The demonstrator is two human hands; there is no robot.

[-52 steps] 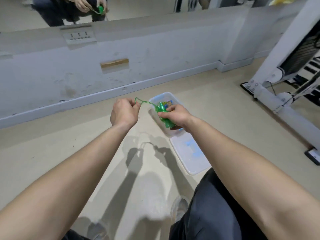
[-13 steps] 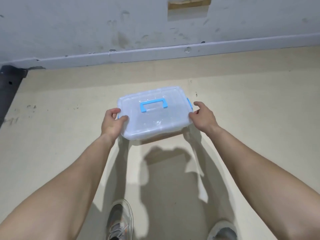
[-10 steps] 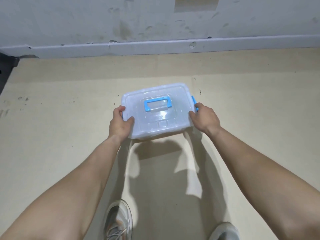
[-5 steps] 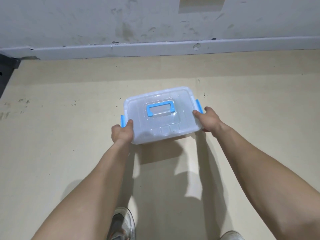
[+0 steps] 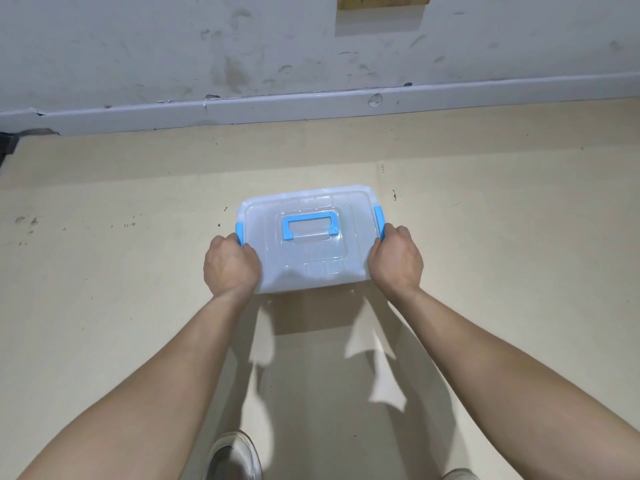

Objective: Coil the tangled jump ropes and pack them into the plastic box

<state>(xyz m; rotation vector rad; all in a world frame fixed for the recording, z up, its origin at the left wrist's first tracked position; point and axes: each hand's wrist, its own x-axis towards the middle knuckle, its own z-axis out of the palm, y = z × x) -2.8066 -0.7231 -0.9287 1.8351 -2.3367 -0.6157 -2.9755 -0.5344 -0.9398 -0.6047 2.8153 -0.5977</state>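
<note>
A clear plastic box (image 5: pixel 308 268) with its lid on sits on the beige floor, a blue carry handle (image 5: pixel 309 228) flat on top. My left hand (image 5: pixel 230 266) grips the box's left end, thumb over the blue latch (image 5: pixel 239 233). At the right end, my right hand (image 5: pixel 395 261) grips the side by the other blue latch (image 5: pixel 379 221). The jump ropes do not show through the frosted lid.
A scuffed grey wall with a skirting board (image 5: pixel 311 105) runs across the far side of the floor. One of my shoes (image 5: pixel 235 457) shows at the bottom edge. A dark object (image 5: pixel 7 143) sits at the far left by the wall.
Earlier I held a green jump rope over the open box. Now the lid is on, and both hands have slid along the box's ends onto the blue latches.
</note>
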